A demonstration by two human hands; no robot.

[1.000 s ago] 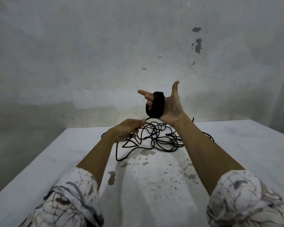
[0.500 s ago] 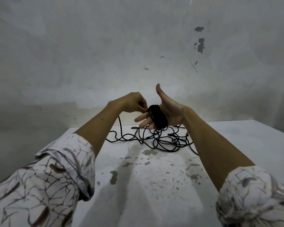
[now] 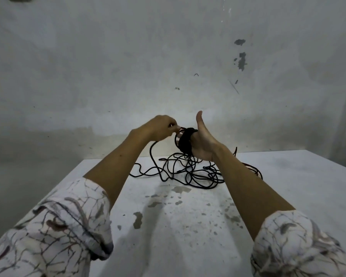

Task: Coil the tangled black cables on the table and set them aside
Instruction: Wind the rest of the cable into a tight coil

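Note:
A thick coil of black cable [image 3: 185, 142] is wrapped around the fingers of my right hand [image 3: 203, 142], which is raised above the table with the thumb pointing up. My left hand [image 3: 164, 127] is just left of the coil, pinching a strand of the same cable at the top of the wraps. From there the strand drops down to a loose tangle of black cable [image 3: 190, 172] lying on the white table [image 3: 288, 176] beneath both hands. The fingers of my right hand are hidden behind the coil.
The table top is white with chipped grey spots near the middle. Its left edge runs diagonally by my left sleeve [image 3: 58, 232]. A stained grey wall stands right behind the far edge of the table.
My left hand rose from the table with the strand and carried it over the top of the coil. My right hand turned so its thumb points up.

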